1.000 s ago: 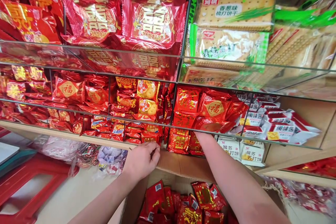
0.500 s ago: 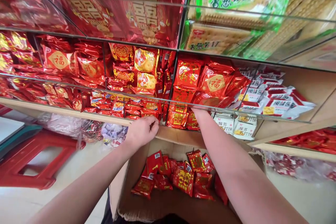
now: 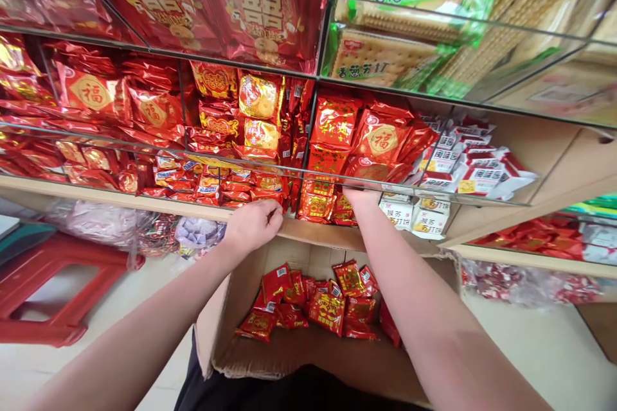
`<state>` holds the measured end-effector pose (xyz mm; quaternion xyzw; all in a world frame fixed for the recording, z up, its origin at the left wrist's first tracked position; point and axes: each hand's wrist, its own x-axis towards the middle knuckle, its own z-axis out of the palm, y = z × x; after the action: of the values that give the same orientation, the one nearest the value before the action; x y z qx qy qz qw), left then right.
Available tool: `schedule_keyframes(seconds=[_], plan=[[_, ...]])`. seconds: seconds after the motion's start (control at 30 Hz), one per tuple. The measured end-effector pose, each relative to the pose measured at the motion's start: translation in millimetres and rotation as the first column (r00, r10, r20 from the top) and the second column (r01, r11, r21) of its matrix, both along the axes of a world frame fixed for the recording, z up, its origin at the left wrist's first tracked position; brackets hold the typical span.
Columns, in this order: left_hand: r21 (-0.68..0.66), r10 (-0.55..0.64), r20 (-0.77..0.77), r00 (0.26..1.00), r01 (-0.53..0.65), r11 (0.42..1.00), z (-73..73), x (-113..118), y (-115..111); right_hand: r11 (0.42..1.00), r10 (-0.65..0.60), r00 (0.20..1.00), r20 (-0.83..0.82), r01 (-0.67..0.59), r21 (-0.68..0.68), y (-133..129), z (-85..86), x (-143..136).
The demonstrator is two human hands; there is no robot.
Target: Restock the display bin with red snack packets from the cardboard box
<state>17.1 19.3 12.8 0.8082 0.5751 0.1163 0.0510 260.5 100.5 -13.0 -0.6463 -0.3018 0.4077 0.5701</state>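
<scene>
My left hand point(image 3: 254, 225) is closed, its fingers curled at the left end of the cardboard box's point(image 3: 328, 235) raised flap, by the shelf edge. My right hand point(image 3: 360, 196) reaches into the lower shelf compartment, behind a clear panel, between red-and-gold snack packets point(image 3: 318, 207) and white cracker packets point(image 3: 428, 219). Its fingers are hidden among the packets, so what they hold, if anything, does not show. Inside the box, below both forearms, lie several loose red-and-gold snack packets point(image 3: 327, 307).
Clear shelf panels point(image 3: 270, 168) run across in front of the packets. Higher up sit green-edged cracker packs point(image 3: 385, 61) and large red bags point(image 3: 263, 9). A red plastic stool point(image 3: 72, 308) stands at left. Bagged goods point(image 3: 101, 225) lie under the shelf.
The whole view has shifted, so shelf and box appear further left and slightly higher. My left hand stays at the flap, and my right hand remains inside the shelf compartment.
</scene>
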Motion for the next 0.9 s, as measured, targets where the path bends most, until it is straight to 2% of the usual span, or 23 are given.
schedule_keyframes(seconds=[0.07, 0.13, 0.2, 0.23, 0.27, 0.3, 0.33, 0.37, 0.4, 0.43, 0.47, 0.53, 0.63, 0.7, 0.77, 0.83, 0.9], plan=[[0.001, -0.010, 0.003, 1.000, 0.010, 1.000, -0.6, 0, 0, 0.999, -0.047, 0.961, -0.273, 0.052, 0.009, -22, 12.5, -7], [0.014, -0.022, 0.004, 1.000, 0.022, 1.000, -1.5, 0, 0, 0.995, -0.073, 0.874, -0.480, 0.100, 0.029, -57, 25.0, -15], [0.040, -0.031, 0.006, 1.000, 0.031, 0.999, -2.4, 1, -1, 0.991, -0.049, 0.833, -0.551, 0.110, 0.079, -107, 32.3, -22], [0.054, -0.033, 0.007, 0.999, 0.033, 0.998, -2.6, 1, -1, 0.989, -0.029, 0.863, -0.504, 0.099, 0.113, -134, 31.7, -25], [0.063, -0.033, 0.008, 0.999, 0.033, 0.997, -2.7, 1, -1, 0.984, 0.084, 0.907, -0.413, -0.012, 0.176, -162, 27.4, -28], [0.068, -0.029, 0.009, 1.000, 0.029, 0.997, -2.5, 2, -1, 0.962, 0.239, 0.934, -0.266, -0.191, 0.196, -187, 18.9, -29], [0.069, -0.025, 0.011, 1.000, 0.024, 0.997, -2.1, 2, -1, 0.891, 0.446, 0.889, -0.101, -0.431, 0.139, -209, 6.4, -30], [0.067, -0.021, 0.011, 1.000, 0.021, 0.998, -1.6, 2, -1, 0.786, 0.617, 0.786, 0.035, -0.618, 0.019, -226, -9.4, -30], [0.061, -0.018, 0.011, 1.000, 0.017, 0.998, -1.1, 2, -1, 0.691, 0.722, 0.674, 0.158, -0.712, -0.121, -237, -27.3, -29], [0.057, -0.014, 0.010, 1.000, 0.013, 0.998, -0.5, 2, -1, 0.642, 0.762, 0.572, 0.304, -0.726, -0.246, -243, -45.9, -28], [0.053, -0.009, 0.008, 1.000, 0.009, 0.999, 0.1, 3, -1, 0.627, 0.774, 0.490, 0.401, -0.683, -0.375, -243, -63.9, -27], [0.049, -0.004, 0.002, 1.000, 0.004, 0.999, 1.1, 3, -2, 0.581, 0.811, 0.333, 0.482, -0.556, -0.594, -235, -94.4, -25], [0.052, -0.006, 0.006, 1.000, 0.006, 0.999, 1.9, 2, -3, 0.529, 0.848, 0.236, 0.474, -0.405, -0.746, -219, -119.9, -25], [0.056, -0.011, 0.018, 1.000, 0.009, 0.998, 2.0, 2, -4, 0.522, 0.853, 0.230, 0.469, -0.371, -0.768, -215, -124.8, -27], [0.063, -0.010, 0.025, 1.000, 0.009, 0.998, 1.9, 2, -4, 0.522, 0.853, 0.214, 0.476, -0.369, -0.769, -219, -122.4, -28], [0.070, -0.013, 0.030, 0.999, 0.011, 0.997, 1.5, 1, -5, 0.538, 0.841, 0.195, 0.505, -0.406, -0.739, -226, -113.9, -28], [0.072, -0.027, 0.039, 0.999, 0.024, 0.997, 1.0, 1, -3, 0.531, 0.835, 0.167, 0.525, -0.494, -0.688, -232, -99.7, -26]])
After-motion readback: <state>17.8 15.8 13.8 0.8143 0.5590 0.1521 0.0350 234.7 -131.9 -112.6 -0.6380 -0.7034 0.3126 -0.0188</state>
